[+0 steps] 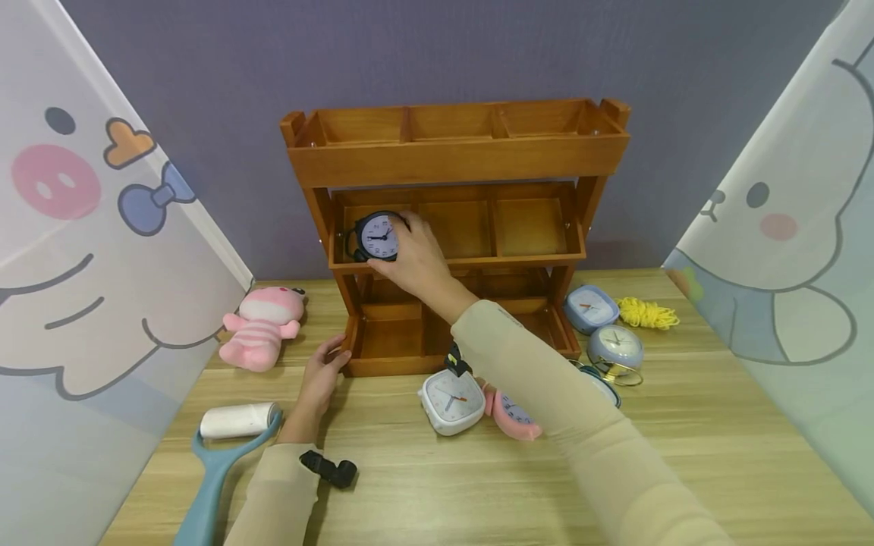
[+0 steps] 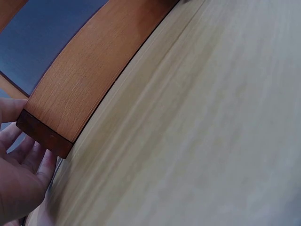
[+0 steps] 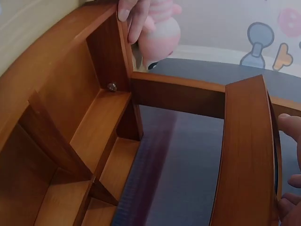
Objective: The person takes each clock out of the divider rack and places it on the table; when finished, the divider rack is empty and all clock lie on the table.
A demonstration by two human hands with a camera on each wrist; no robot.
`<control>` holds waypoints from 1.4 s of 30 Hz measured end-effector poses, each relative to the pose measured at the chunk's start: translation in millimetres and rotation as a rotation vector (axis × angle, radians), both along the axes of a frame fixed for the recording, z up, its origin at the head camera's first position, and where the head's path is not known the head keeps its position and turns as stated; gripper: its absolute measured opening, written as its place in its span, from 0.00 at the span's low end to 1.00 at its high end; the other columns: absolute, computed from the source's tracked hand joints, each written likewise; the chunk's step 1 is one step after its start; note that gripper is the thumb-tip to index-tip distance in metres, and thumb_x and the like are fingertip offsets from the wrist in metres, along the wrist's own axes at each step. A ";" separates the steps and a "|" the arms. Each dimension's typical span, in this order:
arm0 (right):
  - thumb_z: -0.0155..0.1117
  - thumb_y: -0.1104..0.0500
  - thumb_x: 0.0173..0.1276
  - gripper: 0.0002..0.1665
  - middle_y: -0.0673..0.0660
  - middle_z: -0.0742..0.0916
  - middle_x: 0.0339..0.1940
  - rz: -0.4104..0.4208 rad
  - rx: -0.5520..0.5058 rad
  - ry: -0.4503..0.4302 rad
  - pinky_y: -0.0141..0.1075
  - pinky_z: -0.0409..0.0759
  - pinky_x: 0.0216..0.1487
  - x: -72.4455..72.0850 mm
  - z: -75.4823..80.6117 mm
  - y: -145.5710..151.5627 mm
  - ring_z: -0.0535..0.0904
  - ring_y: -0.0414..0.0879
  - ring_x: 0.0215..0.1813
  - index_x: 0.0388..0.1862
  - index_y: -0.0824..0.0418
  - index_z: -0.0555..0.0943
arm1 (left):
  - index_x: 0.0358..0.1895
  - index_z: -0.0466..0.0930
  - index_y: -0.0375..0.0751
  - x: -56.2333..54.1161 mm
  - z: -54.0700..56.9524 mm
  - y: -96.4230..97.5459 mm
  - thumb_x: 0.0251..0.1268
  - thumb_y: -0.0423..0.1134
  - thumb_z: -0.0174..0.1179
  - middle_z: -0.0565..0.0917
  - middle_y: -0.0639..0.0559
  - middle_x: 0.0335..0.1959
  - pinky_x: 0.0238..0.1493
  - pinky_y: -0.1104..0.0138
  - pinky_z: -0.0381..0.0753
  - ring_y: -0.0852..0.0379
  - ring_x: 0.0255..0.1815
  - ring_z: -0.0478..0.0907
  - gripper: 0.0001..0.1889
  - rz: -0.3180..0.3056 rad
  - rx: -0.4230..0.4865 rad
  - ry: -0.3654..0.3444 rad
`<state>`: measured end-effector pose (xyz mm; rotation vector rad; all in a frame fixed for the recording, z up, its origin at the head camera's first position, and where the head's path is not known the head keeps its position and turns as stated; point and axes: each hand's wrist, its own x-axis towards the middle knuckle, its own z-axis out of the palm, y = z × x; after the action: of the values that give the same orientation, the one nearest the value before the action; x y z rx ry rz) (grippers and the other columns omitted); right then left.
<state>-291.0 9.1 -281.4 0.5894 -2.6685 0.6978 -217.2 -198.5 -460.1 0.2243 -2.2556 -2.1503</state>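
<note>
A wooden rack (image 1: 457, 163) with three tiers of divided compartments stands against the back wall. My right hand (image 1: 419, 258) grips a black round alarm clock (image 1: 377, 236) by its side, at the left compartment of the middle tier. The clock's pale face looks toward me, with its numerals turned sideways. In the right wrist view the tier's front board hides most of the clock, and only parts of the right fingers (image 3: 294, 127) show. My left hand (image 1: 321, 379) holds the lower tier's front left corner (image 2: 44, 134), its thumb and fingers on either side of the wood.
A pink striped plush toy (image 1: 262, 327) and a blue-handled lint roller (image 1: 235, 421) lie to the left. In front stand a white clock (image 1: 452, 402) and a pink clock (image 1: 514, 417), partly behind my sleeve. Several more clocks, including a blue one (image 1: 591, 307), and yellow cord (image 1: 647, 312) lie right.
</note>
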 end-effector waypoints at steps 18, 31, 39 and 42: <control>0.69 0.34 0.58 0.53 0.59 0.67 0.71 -0.057 0.153 -0.030 0.41 0.60 0.68 -13.9 13.2 -15.6 0.63 0.53 0.69 0.74 0.60 0.64 | 0.71 0.62 0.32 1.0 1.5 -2.2 0.74 0.29 0.50 0.63 0.38 0.70 0.60 0.62 0.63 0.45 0.65 0.63 0.24 -0.001 -0.006 0.011; 0.73 0.37 0.55 0.52 0.56 0.68 0.70 -0.046 0.121 -0.030 0.39 0.58 0.68 -22.0 7.7 -15.7 0.62 0.51 0.68 0.73 0.58 0.67 | 0.69 0.64 0.30 1.2 -7.6 1.6 0.72 0.26 0.50 0.66 0.37 0.67 0.50 0.71 0.70 0.46 0.61 0.66 0.23 0.023 -0.004 0.023; 0.71 0.37 0.53 0.50 0.59 0.69 0.68 -0.033 0.104 0.093 0.40 0.61 0.66 -22.7 2.0 -11.7 0.64 0.53 0.66 0.71 0.59 0.69 | 0.69 0.65 0.31 0.2 -7.2 2.1 0.72 0.26 0.51 0.67 0.38 0.66 0.50 0.71 0.70 0.46 0.60 0.67 0.23 0.032 0.004 0.022; 0.71 0.37 0.53 0.49 0.59 0.70 0.67 -0.022 0.084 0.126 0.40 0.62 0.65 -23.2 1.5 -11.4 0.64 0.53 0.64 0.70 0.59 0.70 | 0.69 0.65 0.31 0.0 -5.7 1.2 0.72 0.26 0.51 0.67 0.38 0.67 0.51 0.70 0.70 0.46 0.61 0.66 0.23 0.033 -0.001 0.025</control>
<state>-314.2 -2.3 -279.8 0.6044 -2.5932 0.5263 -217.2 -197.2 -465.8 0.2312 -2.2238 -2.1239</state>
